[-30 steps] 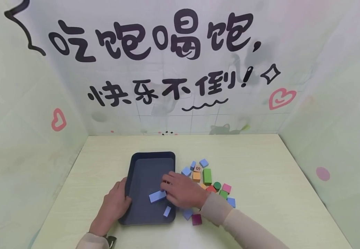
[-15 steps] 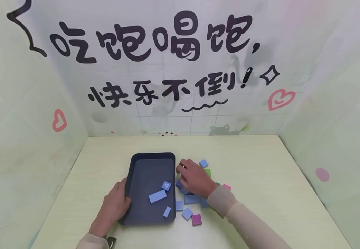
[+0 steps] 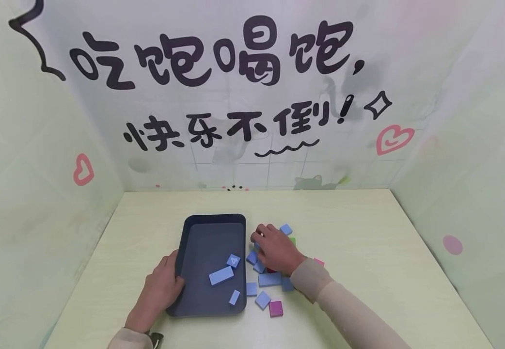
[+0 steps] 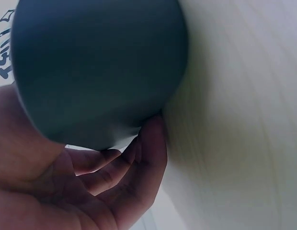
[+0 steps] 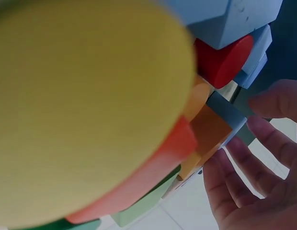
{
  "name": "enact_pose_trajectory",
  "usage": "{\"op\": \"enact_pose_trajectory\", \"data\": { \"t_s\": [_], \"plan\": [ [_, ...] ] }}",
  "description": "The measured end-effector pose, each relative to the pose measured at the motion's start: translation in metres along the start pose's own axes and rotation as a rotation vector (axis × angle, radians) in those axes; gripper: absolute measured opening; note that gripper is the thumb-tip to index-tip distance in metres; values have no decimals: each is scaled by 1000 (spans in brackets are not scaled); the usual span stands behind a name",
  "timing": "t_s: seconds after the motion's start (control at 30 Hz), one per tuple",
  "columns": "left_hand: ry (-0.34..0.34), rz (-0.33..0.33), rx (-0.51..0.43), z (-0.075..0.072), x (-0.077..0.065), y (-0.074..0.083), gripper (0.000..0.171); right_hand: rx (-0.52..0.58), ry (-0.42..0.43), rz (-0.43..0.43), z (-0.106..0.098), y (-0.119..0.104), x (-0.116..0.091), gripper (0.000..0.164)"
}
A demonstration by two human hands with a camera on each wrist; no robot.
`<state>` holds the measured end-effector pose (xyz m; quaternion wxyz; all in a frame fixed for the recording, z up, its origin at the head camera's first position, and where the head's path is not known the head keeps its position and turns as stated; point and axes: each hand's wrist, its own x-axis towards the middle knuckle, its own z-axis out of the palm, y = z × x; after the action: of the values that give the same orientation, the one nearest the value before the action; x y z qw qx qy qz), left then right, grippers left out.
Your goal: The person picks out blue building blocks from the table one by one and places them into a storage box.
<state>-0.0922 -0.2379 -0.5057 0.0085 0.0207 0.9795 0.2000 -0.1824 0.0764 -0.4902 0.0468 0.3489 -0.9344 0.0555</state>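
Observation:
In the head view my left hand (image 3: 161, 286) holds the left rim of a dark tray (image 3: 191, 303), thumb over the edge; the left wrist view shows curled fingers (image 4: 143, 167) against its outside. Inside the tray lie a long blue block (image 3: 221, 275), a blue block marked 4 (image 3: 233, 261) and a small blue block (image 3: 234, 297). My right hand (image 3: 276, 249) is over the block pile right of the tray. In the right wrist view its fingers are spread at a blue block (image 5: 230, 112) beside an orange block (image 5: 206, 132); the thumb appears apart from it.
Along the tray's right side lie several blue blocks (image 3: 262, 299) and a magenta block (image 3: 276, 309). Another blue block (image 3: 285, 229) sits behind my right hand. A red cylinder (image 5: 222, 60) and a large yellow shape (image 5: 91, 110) fill much of the right wrist view.
My right hand has left the blue block marked 4 in the tray and moved right and back to the pile. Over the last half second it shifted only slightly. The left hand stays put.

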Motion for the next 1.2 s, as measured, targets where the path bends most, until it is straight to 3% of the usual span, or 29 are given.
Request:
{"op": "enact_pose_trajectory", "data": {
  "t_s": [0.5,1.2],
  "plan": [
    [4,-2,1,0,0,0,66,-175,-75,-55,6,0,4,27],
    [-15,-7,7,-2,-1,2,67,-228,-142,-66,7,-2,9,18]
  ]
}}
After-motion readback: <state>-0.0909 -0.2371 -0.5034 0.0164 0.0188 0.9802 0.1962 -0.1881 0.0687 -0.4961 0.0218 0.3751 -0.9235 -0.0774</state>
